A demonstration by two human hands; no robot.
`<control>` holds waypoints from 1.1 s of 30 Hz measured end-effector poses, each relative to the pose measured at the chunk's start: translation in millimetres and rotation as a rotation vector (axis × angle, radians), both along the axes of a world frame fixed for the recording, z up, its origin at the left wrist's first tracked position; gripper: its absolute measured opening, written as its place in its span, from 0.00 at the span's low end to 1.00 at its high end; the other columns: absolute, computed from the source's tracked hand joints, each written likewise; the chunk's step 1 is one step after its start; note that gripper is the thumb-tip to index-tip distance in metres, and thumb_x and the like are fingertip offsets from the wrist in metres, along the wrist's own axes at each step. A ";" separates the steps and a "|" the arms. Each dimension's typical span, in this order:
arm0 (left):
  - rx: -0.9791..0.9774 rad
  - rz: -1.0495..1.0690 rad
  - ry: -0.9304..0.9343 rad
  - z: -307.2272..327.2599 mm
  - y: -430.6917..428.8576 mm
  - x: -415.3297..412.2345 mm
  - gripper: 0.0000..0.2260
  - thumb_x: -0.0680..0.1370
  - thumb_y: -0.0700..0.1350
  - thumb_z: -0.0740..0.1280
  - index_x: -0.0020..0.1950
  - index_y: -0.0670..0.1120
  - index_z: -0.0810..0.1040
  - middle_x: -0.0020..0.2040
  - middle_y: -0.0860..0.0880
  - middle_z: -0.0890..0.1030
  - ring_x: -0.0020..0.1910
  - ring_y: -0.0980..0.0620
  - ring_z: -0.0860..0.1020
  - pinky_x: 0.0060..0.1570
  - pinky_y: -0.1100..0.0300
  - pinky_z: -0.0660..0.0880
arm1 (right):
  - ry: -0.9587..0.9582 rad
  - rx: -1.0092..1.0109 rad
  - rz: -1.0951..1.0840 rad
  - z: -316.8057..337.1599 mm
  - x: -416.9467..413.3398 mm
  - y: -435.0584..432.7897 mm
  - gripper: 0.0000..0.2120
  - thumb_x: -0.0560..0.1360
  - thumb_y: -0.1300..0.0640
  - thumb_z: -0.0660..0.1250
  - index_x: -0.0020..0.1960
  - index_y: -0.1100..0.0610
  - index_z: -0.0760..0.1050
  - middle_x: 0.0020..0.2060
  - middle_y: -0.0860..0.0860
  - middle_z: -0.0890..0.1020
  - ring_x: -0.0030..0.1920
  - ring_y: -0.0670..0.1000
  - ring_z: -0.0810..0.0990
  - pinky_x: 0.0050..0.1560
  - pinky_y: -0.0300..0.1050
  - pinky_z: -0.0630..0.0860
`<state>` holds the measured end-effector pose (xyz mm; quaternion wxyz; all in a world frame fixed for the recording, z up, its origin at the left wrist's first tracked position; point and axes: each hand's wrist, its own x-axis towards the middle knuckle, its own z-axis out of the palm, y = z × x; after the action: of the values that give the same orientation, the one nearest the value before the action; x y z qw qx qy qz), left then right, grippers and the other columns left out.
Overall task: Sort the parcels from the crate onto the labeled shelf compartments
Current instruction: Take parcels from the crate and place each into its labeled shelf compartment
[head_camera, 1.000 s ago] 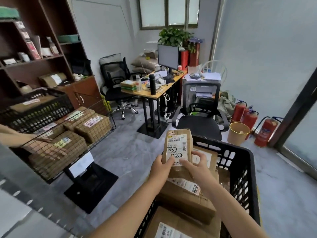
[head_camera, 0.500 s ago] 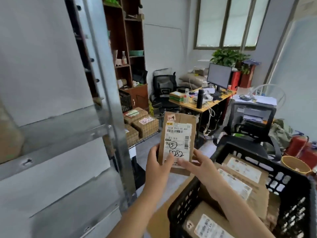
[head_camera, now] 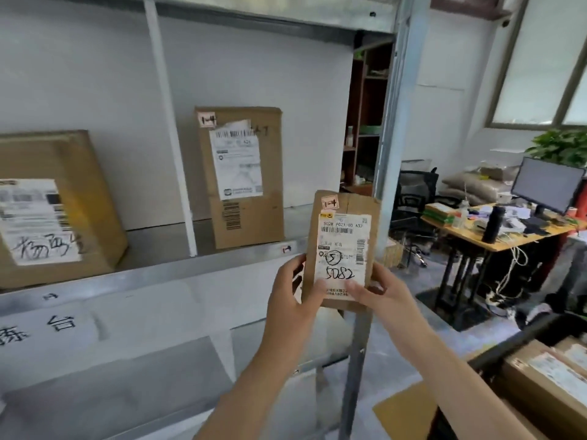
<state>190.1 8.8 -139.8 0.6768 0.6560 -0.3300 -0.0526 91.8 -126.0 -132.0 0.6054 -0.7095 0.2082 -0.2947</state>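
Brown cardboard parcel [head_camera: 341, 249] with white black-barcoded label [head_camera: 342, 252]; grey metal shelf [head_camera: 178, 268]; at 4 o'clock, black crate [head_camera: 508, 350].

- The shelf [head_camera: 158, 274] spans 9 to 12 o'clock, with 2 boxes on it: left box [head_camera: 57, 211] at 9, right box [head_camera: 244, 176] at 11, and a divider [head_camera: 171, 154] between them.
- The parcel [head_camera: 341, 249] is at centre, before the shelf's right post [head_camera: 394, 154].
- The crate [head_camera: 495, 354] is at 4 o'clock, with packages [head_camera: 546, 382] inside.
- The tabletop [head_camera: 476, 239] is at 3 o'clock, farther back.

we count one small parcel [head_camera: 341, 249] in our left hand [head_camera: 292, 300] and right hand [head_camera: 384, 296], two boxes [head_camera: 244, 176] on the shelf [head_camera: 158, 274], two more showing in the crate [head_camera: 495, 347].
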 end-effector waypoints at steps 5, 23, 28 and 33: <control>0.074 0.045 -0.025 15.0 26.1 18.6 0.20 0.77 0.50 0.68 0.68 0.57 0.69 0.69 0.58 0.72 0.67 0.57 0.71 0.61 0.66 0.69 | -0.064 0.029 -0.001 21.7 30.5 1.8 0.21 0.74 0.61 0.73 0.66 0.54 0.74 0.54 0.48 0.85 0.55 0.52 0.83 0.58 0.51 0.79; 0.329 0.178 -0.322 27.7 -16.6 75.0 0.20 0.79 0.48 0.67 0.70 0.57 0.68 0.67 0.61 0.71 0.64 0.64 0.67 0.57 0.76 0.62 | 0.064 -0.246 0.159 54.1 145.2 -103.3 0.23 0.78 0.62 0.68 0.71 0.53 0.67 0.55 0.42 0.80 0.59 0.47 0.79 0.45 0.32 0.78; 0.406 0.177 -0.415 17.1 -33.2 75.7 0.21 0.79 0.45 0.66 0.71 0.54 0.67 0.69 0.58 0.69 0.65 0.62 0.67 0.52 0.86 0.58 | 0.130 -0.392 0.177 56.8 154.2 -108.2 0.21 0.79 0.61 0.65 0.70 0.54 0.65 0.56 0.41 0.77 0.58 0.45 0.76 0.39 0.20 0.72; 0.435 0.081 -0.540 11.6 -50.8 68.1 0.21 0.79 0.46 0.64 0.71 0.55 0.65 0.71 0.60 0.65 0.66 0.65 0.65 0.54 0.86 0.55 | 0.196 -0.489 0.170 45.8 127.3 -100.2 0.35 0.78 0.48 0.67 0.78 0.49 0.51 0.70 0.45 0.69 0.65 0.45 0.72 0.62 0.41 0.70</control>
<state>258.2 -42.1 -128.1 0.4111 0.7874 -0.4522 0.0807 219.1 -226.2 -86.2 0.4155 -0.8746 0.1282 -0.2144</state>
